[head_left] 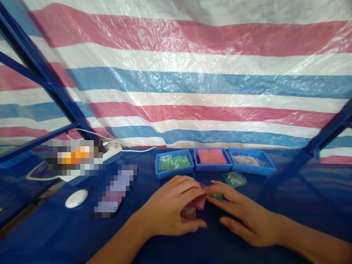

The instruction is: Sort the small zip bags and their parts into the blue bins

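Observation:
My left hand (172, 205) curls around a pink plastic packet (201, 201), with the thumb held apart below it. Part of the packet is hidden under the fingers, and a clear reddish piece (188, 212) shows beneath the palm. From the other side, my right hand (242, 211) reaches in with fingers stretched out and thumb apart. Its fingertips touch the packet's right edge. Something green (218, 196) shows under the right fingers, mostly covered. Just beyond lies a small clear packet (234, 179) with pale parts on green.
Behind my hands stand a blue bin of green packets (174, 163), a blue bin of pink sheets (211, 157) and a blue bin of pale packets (250, 161). A white oval object (76, 198), a blurred-out item (115, 190) and a white power strip (112, 150) with cables are left.

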Action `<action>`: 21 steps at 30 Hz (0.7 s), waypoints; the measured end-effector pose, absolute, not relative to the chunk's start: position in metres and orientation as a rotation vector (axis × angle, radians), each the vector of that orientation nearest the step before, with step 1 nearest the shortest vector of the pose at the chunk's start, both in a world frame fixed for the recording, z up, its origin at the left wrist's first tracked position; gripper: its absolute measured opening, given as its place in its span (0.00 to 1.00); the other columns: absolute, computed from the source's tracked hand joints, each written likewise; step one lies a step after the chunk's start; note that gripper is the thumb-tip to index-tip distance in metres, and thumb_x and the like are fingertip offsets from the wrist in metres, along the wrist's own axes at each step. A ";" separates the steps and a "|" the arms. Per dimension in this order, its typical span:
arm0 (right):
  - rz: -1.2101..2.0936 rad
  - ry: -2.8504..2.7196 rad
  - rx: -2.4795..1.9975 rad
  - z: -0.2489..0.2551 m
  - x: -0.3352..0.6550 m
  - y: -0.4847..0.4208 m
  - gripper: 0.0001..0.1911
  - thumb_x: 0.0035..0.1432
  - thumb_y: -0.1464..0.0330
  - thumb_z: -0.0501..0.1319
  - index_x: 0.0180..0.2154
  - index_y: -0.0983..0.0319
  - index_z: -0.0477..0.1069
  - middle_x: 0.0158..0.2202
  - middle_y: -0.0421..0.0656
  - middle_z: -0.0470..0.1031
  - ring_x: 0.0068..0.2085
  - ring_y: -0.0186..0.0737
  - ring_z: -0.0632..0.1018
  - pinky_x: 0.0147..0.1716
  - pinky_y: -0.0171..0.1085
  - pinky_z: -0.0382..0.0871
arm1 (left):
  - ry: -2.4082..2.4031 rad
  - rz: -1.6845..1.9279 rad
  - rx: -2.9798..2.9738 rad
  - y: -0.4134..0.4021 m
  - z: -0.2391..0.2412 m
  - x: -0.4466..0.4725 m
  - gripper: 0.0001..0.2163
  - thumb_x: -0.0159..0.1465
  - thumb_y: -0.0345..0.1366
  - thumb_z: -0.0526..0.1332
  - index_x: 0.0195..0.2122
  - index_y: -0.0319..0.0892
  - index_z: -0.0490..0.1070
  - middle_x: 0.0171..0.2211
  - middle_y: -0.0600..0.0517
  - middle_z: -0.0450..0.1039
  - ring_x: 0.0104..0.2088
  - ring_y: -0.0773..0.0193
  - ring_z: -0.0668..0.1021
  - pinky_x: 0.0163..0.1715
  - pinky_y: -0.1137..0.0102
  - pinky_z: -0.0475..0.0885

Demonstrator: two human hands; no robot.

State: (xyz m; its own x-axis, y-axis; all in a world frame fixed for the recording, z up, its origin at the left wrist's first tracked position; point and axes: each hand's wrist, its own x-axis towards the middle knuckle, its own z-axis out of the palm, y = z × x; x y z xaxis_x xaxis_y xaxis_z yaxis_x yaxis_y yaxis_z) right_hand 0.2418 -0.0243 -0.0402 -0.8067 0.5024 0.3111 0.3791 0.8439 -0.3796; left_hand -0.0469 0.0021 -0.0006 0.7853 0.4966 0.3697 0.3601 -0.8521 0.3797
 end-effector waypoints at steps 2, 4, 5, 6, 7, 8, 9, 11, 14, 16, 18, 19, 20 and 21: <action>0.432 -2.551 -0.675 -0.044 0.245 -0.026 0.36 0.70 0.67 0.59 0.74 0.57 0.50 0.69 0.54 0.62 0.73 0.53 0.60 0.71 0.55 0.59 | 0.700 0.711 2.713 0.003 -0.004 -0.042 0.14 0.68 0.37 0.65 0.55 0.45 0.74 0.49 0.46 0.79 0.50 0.55 0.79 0.54 0.62 0.73; 0.435 -2.484 -0.683 -0.048 0.247 -0.029 0.35 0.69 0.67 0.60 0.73 0.55 0.53 0.69 0.53 0.64 0.71 0.54 0.64 0.68 0.53 0.64 | 0.686 0.787 2.686 0.002 -0.007 -0.037 0.12 0.68 0.30 0.61 0.52 0.45 0.76 0.47 0.47 0.80 0.48 0.58 0.80 0.51 0.65 0.75; 0.434 -2.454 -0.685 -0.049 0.248 -0.030 0.34 0.69 0.67 0.60 0.73 0.55 0.55 0.68 0.53 0.64 0.70 0.54 0.65 0.67 0.52 0.66 | 0.664 0.835 2.654 0.001 -0.008 -0.035 0.11 0.69 0.29 0.60 0.50 0.45 0.77 0.46 0.48 0.81 0.46 0.60 0.81 0.50 0.66 0.75; 0.431 -2.421 -0.687 -0.050 0.248 -0.032 0.33 0.69 0.67 0.60 0.72 0.54 0.57 0.67 0.53 0.65 0.69 0.53 0.67 0.66 0.51 0.68 | 0.659 0.882 2.616 -0.002 -0.008 -0.033 0.11 0.70 0.29 0.59 0.49 0.45 0.77 0.45 0.48 0.81 0.45 0.61 0.81 0.48 0.68 0.76; 0.427 -2.382 -0.690 -0.049 0.249 -0.033 0.31 0.69 0.68 0.60 0.71 0.54 0.60 0.66 0.53 0.66 0.67 0.52 0.69 0.65 0.50 0.69 | 0.668 0.915 2.581 -0.005 -0.007 -0.030 0.10 0.70 0.30 0.59 0.49 0.45 0.78 0.45 0.48 0.81 0.44 0.61 0.81 0.47 0.68 0.76; 0.430 -2.336 -0.691 -0.048 0.248 -0.034 0.29 0.69 0.68 0.60 0.69 0.54 0.62 0.65 0.53 0.68 0.66 0.52 0.71 0.64 0.49 0.70 | 0.685 0.945 2.553 -0.009 -0.004 -0.027 0.10 0.71 0.31 0.59 0.49 0.44 0.78 0.45 0.47 0.81 0.44 0.61 0.82 0.46 0.69 0.76; 0.438 -2.283 -0.691 -0.045 0.248 -0.035 0.27 0.69 0.68 0.61 0.67 0.53 0.65 0.64 0.52 0.69 0.64 0.51 0.72 0.63 0.48 0.71 | 0.706 0.989 2.528 -0.013 0.000 -0.023 0.09 0.71 0.32 0.59 0.48 0.44 0.78 0.44 0.47 0.81 0.43 0.61 0.82 0.44 0.69 0.77; 0.518 -2.168 -0.692 -0.037 0.245 -0.036 0.20 0.69 0.67 0.61 0.61 0.53 0.73 0.61 0.50 0.73 0.60 0.50 0.76 0.61 0.49 0.72 | 0.760 1.066 2.492 -0.019 0.010 -0.013 0.09 0.71 0.34 0.60 0.46 0.44 0.79 0.42 0.48 0.82 0.41 0.61 0.83 0.44 0.68 0.77; 0.776 -1.944 -0.699 -0.026 0.235 -0.035 0.10 0.69 0.63 0.62 0.49 0.56 0.78 0.48 0.47 0.79 0.48 0.45 0.80 0.50 0.44 0.77 | 0.836 1.127 2.438 -0.021 0.025 0.003 0.08 0.71 0.36 0.61 0.43 0.44 0.80 0.40 0.50 0.83 0.40 0.60 0.83 0.41 0.68 0.77; 0.924 -1.786 -0.745 -0.026 0.228 -0.033 0.10 0.68 0.59 0.64 0.46 0.57 0.76 0.41 0.44 0.79 0.40 0.42 0.80 0.42 0.41 0.78 | 0.866 1.167 2.414 -0.015 0.027 0.011 0.08 0.71 0.37 0.62 0.43 0.44 0.80 0.40 0.50 0.83 0.39 0.60 0.83 0.41 0.68 0.77; 0.960 -1.682 -0.776 -0.032 0.221 -0.030 0.12 0.66 0.57 0.66 0.44 0.58 0.75 0.35 0.41 0.78 0.34 0.39 0.78 0.35 0.38 0.75 | 0.924 1.239 2.398 -0.006 0.020 0.014 0.09 0.69 0.39 0.64 0.47 0.44 0.79 0.43 0.50 0.83 0.42 0.58 0.84 0.44 0.66 0.77; 0.935 -1.660 -0.790 -0.036 0.219 -0.028 0.13 0.65 0.56 0.66 0.44 0.58 0.75 0.34 0.41 0.77 0.33 0.39 0.77 0.34 0.37 0.74 | 0.961 1.272 2.381 -0.001 0.014 0.013 0.11 0.68 0.40 0.65 0.50 0.45 0.78 0.46 0.50 0.83 0.44 0.57 0.83 0.46 0.66 0.77; 0.886 -1.650 -0.802 -0.041 0.218 -0.028 0.13 0.66 0.56 0.65 0.44 0.58 0.75 0.33 0.41 0.76 0.32 0.38 0.76 0.33 0.37 0.73 | 0.975 1.291 2.361 0.003 0.007 0.011 0.14 0.68 0.40 0.65 0.54 0.45 0.76 0.46 0.50 0.82 0.44 0.58 0.83 0.46 0.66 0.77; 0.825 -1.664 -0.819 -0.046 0.217 -0.027 0.12 0.65 0.57 0.65 0.44 0.58 0.75 0.33 0.41 0.76 0.32 0.38 0.76 0.33 0.37 0.73 | 0.973 1.296 2.336 0.006 -0.001 0.008 0.15 0.69 0.40 0.64 0.56 0.45 0.74 0.44 0.49 0.83 0.42 0.59 0.83 0.45 0.67 0.77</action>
